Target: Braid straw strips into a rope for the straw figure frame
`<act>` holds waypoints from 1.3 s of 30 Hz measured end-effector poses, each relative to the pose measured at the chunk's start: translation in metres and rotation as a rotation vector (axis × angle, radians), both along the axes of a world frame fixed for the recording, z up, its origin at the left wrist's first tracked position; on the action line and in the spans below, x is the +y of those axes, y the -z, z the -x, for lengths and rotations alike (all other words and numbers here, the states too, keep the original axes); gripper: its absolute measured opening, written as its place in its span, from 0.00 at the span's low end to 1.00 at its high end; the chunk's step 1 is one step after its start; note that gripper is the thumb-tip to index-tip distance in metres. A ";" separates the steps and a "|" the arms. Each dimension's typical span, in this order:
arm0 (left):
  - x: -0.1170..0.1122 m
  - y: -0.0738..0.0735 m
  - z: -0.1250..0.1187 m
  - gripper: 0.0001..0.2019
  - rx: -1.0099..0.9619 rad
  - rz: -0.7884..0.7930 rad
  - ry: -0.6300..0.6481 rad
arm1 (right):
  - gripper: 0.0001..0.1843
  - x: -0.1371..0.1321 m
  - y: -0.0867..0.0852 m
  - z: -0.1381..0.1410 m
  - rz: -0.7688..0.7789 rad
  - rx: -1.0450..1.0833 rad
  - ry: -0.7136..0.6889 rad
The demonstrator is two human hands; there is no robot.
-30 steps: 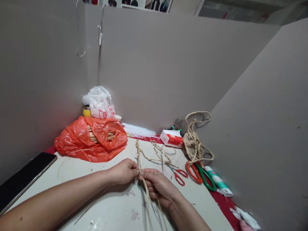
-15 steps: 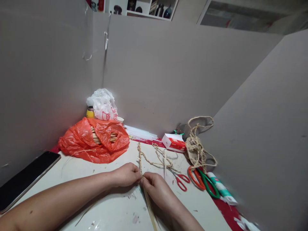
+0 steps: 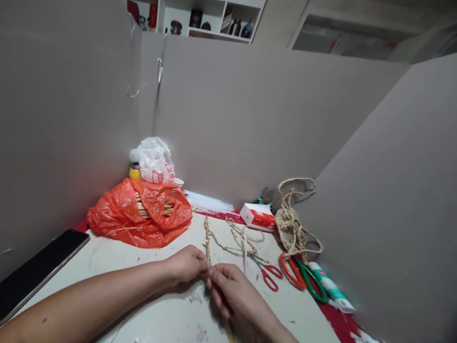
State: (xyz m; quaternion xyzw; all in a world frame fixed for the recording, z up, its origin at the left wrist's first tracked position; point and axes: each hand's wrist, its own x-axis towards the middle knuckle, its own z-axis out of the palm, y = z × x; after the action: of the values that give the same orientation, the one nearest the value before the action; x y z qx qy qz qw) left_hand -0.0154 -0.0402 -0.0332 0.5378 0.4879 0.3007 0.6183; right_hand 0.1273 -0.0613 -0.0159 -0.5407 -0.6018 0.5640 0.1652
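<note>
A braided straw cord (image 3: pixel 208 243) runs from the middle of the white tabletop toward me, and its near end disappears between my fingers. My left hand (image 3: pixel 189 263) is closed in a pinch on the cord from the left. Right against it, my right hand (image 3: pixel 230 286) pinches the same spot, thumb and forefinger together, other fingers curled beneath. Loose flat strands (image 3: pixel 228 328) trail below my right hand, mostly hidden by it. Beyond the hands, more of the thin braid (image 3: pixel 232 247) lies in loops beside red-handled scissors (image 3: pixel 270 276).
An orange plastic bag (image 3: pixel 143 219) with straw bundles lies at back left, a phone (image 3: pixel 39 271) at the left edge. At right are a coil of rope (image 3: pixel 289 224), orange and green handles (image 3: pixel 314 283), a white-and-teal tube (image 3: pixel 332 288) and a red-white box (image 3: pixel 257 216).
My right hand's lower fingers have curled under, covering more of the loose strands. Both hands still pinch the braid at the same place. The view has tilted up slightly.
</note>
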 end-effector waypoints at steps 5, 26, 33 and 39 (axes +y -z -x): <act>-0.004 -0.007 0.000 0.09 -0.110 0.101 0.008 | 0.13 -0.019 0.004 0.011 -0.308 -0.273 -0.053; -0.003 -0.011 0.002 0.09 -0.108 -0.079 0.148 | 0.21 0.020 0.001 -0.019 -0.028 0.103 -0.053; -0.002 -0.014 0.006 0.10 0.162 -0.266 0.163 | 0.16 0.023 0.007 -0.018 0.148 0.319 -0.007; -0.002 -0.016 0.009 0.11 0.129 -0.100 0.211 | 0.11 0.015 0.011 -0.004 0.111 0.310 0.171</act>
State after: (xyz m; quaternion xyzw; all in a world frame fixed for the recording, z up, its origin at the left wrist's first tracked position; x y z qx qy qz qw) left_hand -0.0243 -0.0423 -0.0172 0.6346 0.4519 0.2227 0.5861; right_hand 0.1316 -0.0467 -0.0268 -0.5046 -0.4891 0.6570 0.2733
